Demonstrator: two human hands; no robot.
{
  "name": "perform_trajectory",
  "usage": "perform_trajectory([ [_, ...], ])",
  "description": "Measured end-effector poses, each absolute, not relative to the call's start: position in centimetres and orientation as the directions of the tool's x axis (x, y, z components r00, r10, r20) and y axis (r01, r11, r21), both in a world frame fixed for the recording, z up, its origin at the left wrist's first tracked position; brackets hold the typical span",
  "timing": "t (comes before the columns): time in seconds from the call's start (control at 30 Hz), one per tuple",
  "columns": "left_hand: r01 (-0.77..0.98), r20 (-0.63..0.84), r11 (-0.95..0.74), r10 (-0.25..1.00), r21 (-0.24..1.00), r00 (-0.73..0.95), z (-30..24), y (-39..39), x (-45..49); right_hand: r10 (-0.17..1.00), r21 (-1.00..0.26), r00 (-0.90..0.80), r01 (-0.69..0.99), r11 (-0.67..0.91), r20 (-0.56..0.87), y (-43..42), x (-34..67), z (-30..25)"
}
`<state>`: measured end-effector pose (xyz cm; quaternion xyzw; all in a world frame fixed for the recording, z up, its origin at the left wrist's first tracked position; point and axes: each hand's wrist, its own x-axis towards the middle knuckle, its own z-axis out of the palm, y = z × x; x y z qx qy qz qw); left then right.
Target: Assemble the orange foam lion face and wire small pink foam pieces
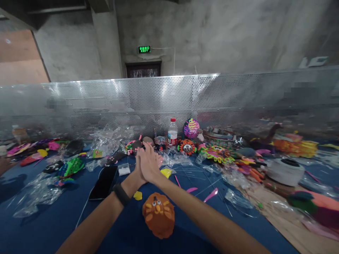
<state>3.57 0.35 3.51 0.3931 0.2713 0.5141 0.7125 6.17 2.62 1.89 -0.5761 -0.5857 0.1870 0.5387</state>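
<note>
A black band (121,195) — broad, smooth, snug — rings the left wrist (131,185), and the left hand (138,167), right hand (149,163) and both forearms (203,213) are bare.

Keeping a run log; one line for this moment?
left hand, right hand: palms together; any contents: hidden; orange-brown clay animal face: on blue tabletop

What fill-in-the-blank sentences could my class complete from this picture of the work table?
1. The black band is on the person's ____ wrist.
2. The orange-brown modelled face lies on a ____ table surface.
3. The plastic bottle has a ____ cap.
4. The English word on the lit green sign is ____.

Missing words: left; blue; red; EXIT.
</note>
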Motion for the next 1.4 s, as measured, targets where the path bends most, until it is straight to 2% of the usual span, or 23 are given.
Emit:
perform_trajectory([
  [0.1, -0.551, -0.036, 0.278, 0.911, 0.787, 0.41, 3.7, 0.4, 3.1, 0.86, -0.828, 0.236, 0.47, 0.307, 0.453, 2.9, 6.7, 1.7],
  [0.2, -0.51, -0.093, 0.415, 0.835, 0.753, 0.543, 4.0, 0.5, 1.5, 0.823, -0.858, 0.361, 0.443, 0.262, 0.438, 3.7, 8.5, 1.7],
  [0.33, -0.435, -0.11, 0.415, 0.813, 0.799, 0.573, 3.5, 0.4, 0.0, 0.771, -0.841, 0.44, 0.494, 0.221, 0.461, 4.2, 10.6, 1.3],
  [0.4, -0.42, -0.112, 0.378, 0.838, 0.825, 0.534, 2.9, 0.5, -0.2, 0.791, -0.833, 0.378, 0.479, 0.278, 0.482, 3.7, 11.6, 1.1],
  [0.47, -0.411, -0.105, 0.355, 0.849, 0.84, 0.517, 2.4, 0.6, -0.4, 0.806, -0.792, 0.22, 0.446, 0.418, 0.549, 2.8, 12.7, 1.0],
  [0.6, -0.389, -0.077, 0.29, 0.874, 0.874, 0.48, 1.8, 0.8, -0.9, 0.701, -0.547, -0.216, 0.487, 0.681, 0.68, 0.1, 14.9, 0.8],
  [0.67, -0.384, -0.048, 0.25, 0.884, 0.889, 0.465, 1.7, 0.7, -1.0, 0.639, -0.438, -0.327, 0.511, 0.74, 0.697, -0.9, 15.4, 0.3],
  [0.9, -0.278, -0.022, 0.235, 0.799, 0.931, 0.601, 0.9, 0.2, -0.9, 0.599, -0.356, -0.303, 0.578, 0.734, 0.741, -1.6, 15.6, -1.9],
  [1.1, -0.125, -0.095, 0.224, 0.766, 0.967, 0.636, 0.8, 0.4, -1.2, 0.568, -0.339, -0.263, 0.585, 0.737, 0.78, -1.9, 16.5, -1.8],
  [1.27, -0.065, -0.134, 0.243, 0.716, 0.968, 0.685, 0.9, 0.5, -1.6, 0.566, -0.336, -0.297, 0.566, 0.753, 0.769, -2.3, 16.5, -1.7],
  [1.4, 0.024, -0.148, 0.182, 0.707, 0.983, 0.691, 0.6, 0.7, -1.7, 0.578, -0.304, -0.355, 0.589, 0.749, 0.735, -2.5, 16.6, -1.8],
])
